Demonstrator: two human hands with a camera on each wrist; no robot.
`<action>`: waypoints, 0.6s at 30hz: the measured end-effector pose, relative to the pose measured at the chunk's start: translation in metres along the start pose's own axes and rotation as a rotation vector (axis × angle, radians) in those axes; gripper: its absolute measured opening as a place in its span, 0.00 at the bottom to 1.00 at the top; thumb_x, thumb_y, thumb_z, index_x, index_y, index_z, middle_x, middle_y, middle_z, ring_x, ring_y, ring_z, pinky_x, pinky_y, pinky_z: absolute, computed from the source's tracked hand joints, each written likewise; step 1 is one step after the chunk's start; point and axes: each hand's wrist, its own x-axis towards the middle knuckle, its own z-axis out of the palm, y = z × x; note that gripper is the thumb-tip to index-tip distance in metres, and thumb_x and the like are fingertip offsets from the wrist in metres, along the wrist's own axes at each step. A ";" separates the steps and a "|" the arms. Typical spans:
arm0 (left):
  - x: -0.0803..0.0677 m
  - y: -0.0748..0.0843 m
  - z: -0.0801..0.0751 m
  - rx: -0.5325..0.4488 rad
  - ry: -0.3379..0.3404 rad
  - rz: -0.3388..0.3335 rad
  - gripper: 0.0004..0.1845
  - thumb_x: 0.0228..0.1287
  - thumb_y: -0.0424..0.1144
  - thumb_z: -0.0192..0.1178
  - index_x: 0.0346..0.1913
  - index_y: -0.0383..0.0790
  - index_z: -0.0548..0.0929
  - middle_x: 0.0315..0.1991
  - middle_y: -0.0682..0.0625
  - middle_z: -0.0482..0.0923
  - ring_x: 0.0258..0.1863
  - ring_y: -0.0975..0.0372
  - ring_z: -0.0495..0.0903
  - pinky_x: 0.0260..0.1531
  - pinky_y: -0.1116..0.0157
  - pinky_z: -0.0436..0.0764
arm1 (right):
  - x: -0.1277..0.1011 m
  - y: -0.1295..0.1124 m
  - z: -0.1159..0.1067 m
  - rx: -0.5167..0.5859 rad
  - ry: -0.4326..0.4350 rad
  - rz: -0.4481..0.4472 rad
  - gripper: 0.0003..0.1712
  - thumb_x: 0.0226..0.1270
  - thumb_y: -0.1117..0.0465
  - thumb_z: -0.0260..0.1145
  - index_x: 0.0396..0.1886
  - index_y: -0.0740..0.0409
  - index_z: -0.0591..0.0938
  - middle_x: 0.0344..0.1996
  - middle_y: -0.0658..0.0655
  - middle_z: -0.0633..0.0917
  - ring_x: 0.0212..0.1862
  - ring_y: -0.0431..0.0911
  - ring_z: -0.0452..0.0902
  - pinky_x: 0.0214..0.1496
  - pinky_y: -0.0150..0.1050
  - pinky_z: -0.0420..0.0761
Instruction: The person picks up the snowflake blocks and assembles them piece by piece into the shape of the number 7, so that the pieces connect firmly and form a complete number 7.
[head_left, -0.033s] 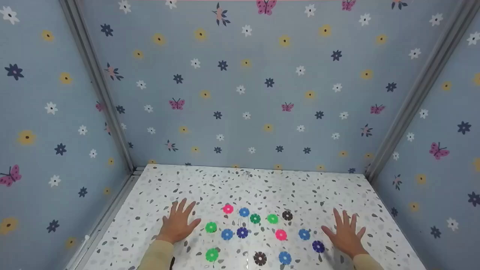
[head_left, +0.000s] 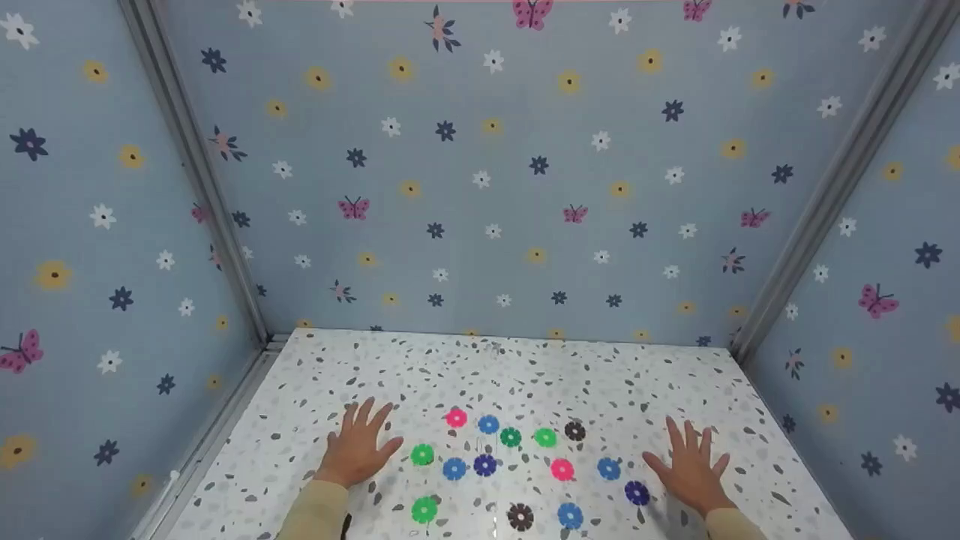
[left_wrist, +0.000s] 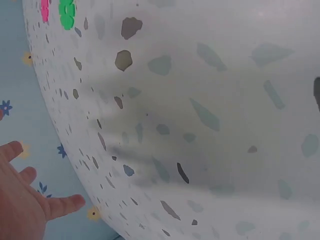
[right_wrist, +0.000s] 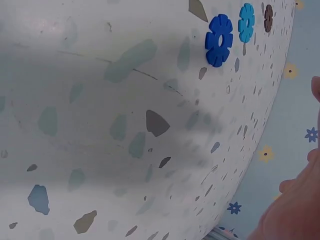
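Notched plastic discs lie scattered over the speckled white tabletop (head_left: 495,367). My left hand (head_left: 358,448) is spread with straight fingers to the left of them, nearest a green disc (head_left: 421,454). On the other side my right hand (head_left: 694,471) is also spread, its thumb close to a dark blue-purple disc (head_left: 637,493). Neither hand holds anything. Among the others are a pink disc (head_left: 562,469), a blue disc (head_left: 570,516) and a brown disc (head_left: 520,517). Part of the left hand (left_wrist: 25,205) shows in the left wrist view, part of the right hand (right_wrist: 295,200) in the right.
Panels with flowers and butterflies enclose the table: a back wall (head_left: 517,187), a left wall (head_left: 75,225) and a right wall (head_left: 885,337). Metal posts stand in both rear corners, including the left post (head_left: 202,180). The tabletop stretches behind the discs to the back wall.
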 end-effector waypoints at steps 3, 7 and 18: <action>-0.002 0.005 0.000 -0.013 0.018 0.006 0.37 0.58 0.64 0.50 0.67 0.52 0.60 0.66 0.43 0.54 0.63 0.45 0.53 0.43 0.34 0.63 | -0.002 -0.007 0.001 -0.004 0.034 -0.016 0.53 0.56 0.31 0.53 0.69 0.60 0.49 0.64 0.73 0.50 0.64 0.70 0.39 0.54 0.72 0.37; -0.001 0.021 0.002 -0.043 0.062 0.025 0.35 0.56 0.52 0.59 0.66 0.49 0.61 0.65 0.42 0.57 0.60 0.47 0.58 0.43 0.36 0.65 | -0.001 -0.027 0.006 0.030 0.082 -0.063 0.39 0.59 0.50 0.63 0.65 0.61 0.60 0.54 0.68 0.66 0.54 0.62 0.62 0.51 0.61 0.64; -0.004 0.079 0.024 -0.172 0.069 0.165 0.38 0.55 0.48 0.62 0.68 0.50 0.58 0.59 0.45 0.64 0.52 0.51 0.68 0.43 0.49 0.73 | -0.016 -0.084 0.041 0.173 -0.110 -0.178 0.18 0.55 0.59 0.67 0.45 0.61 0.78 0.34 0.55 0.76 0.34 0.45 0.73 0.36 0.42 0.75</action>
